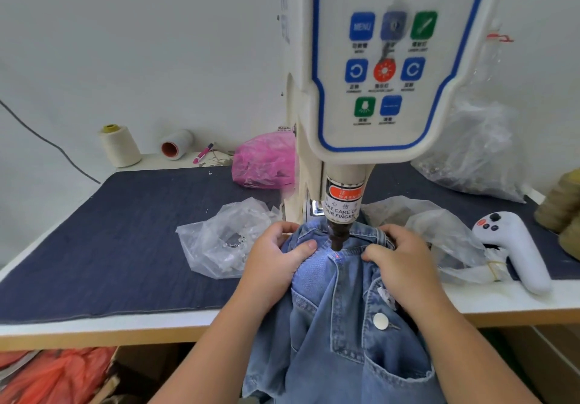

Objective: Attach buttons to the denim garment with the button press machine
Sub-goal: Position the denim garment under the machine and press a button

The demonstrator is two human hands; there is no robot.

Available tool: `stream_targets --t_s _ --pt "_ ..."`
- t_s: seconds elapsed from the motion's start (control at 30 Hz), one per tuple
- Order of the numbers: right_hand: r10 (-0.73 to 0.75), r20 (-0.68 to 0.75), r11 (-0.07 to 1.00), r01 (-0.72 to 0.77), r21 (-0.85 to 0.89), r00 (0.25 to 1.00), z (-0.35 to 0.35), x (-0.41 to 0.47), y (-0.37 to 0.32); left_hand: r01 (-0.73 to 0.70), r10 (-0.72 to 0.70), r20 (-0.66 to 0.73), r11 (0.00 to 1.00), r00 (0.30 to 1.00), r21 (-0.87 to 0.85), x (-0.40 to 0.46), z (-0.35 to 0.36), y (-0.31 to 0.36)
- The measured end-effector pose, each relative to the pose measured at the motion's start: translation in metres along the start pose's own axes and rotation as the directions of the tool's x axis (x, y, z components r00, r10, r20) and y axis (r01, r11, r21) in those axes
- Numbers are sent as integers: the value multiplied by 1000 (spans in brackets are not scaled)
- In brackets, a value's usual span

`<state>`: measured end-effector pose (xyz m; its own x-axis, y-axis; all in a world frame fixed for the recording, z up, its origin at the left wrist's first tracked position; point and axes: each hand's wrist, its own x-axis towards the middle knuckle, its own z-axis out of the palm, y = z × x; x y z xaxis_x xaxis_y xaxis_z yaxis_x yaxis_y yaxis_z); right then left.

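A light blue denim garment (339, 325) hangs over the table's front edge, its collar end spread under the punch (338, 238) of the cream button press machine (373, 68). A small red light dot shows on the cloth just below the punch. My left hand (276, 259) grips the denim left of the punch. My right hand (398, 262) pinches it on the right. One silver button (381, 321) sits on the placket lower down.
A dark blue mat (119, 240) covers the table. Clear plastic bags lie on both sides, one (226, 240) on the left and one (439, 234) on the right. A pink bag (266, 160), thread cones (120, 145) and a white controller (514, 246) also rest here.
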<state>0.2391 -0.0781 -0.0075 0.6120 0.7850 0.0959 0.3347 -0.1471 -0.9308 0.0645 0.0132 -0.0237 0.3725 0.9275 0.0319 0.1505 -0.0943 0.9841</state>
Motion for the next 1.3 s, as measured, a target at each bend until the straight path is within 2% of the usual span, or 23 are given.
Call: stream_targets --t_s 0.07,0.27,0.37,0.67,1.3 --pt "-13 1 1000 13 -24 1000 -1 -1 0 -10 10 -17 1000 1000 1 0 0 -4" --pt "-11 82 998 6 61 997 -8 -1 1 -39 39 -27 999 999 -5 -2 2 -4" --pt "-23 66 997 18 70 998 -8 -2 3 -43 42 -19 999 999 -11 -1 2 -6" --pt "-151 -59 986 146 -85 987 1 -8 10 -60 59 -22 998 998 -37 -3 2 -5" --pt "-171 -67 985 171 -14 983 -2 -10 13 -57 57 1 994 998 -89 -4 0 -6"
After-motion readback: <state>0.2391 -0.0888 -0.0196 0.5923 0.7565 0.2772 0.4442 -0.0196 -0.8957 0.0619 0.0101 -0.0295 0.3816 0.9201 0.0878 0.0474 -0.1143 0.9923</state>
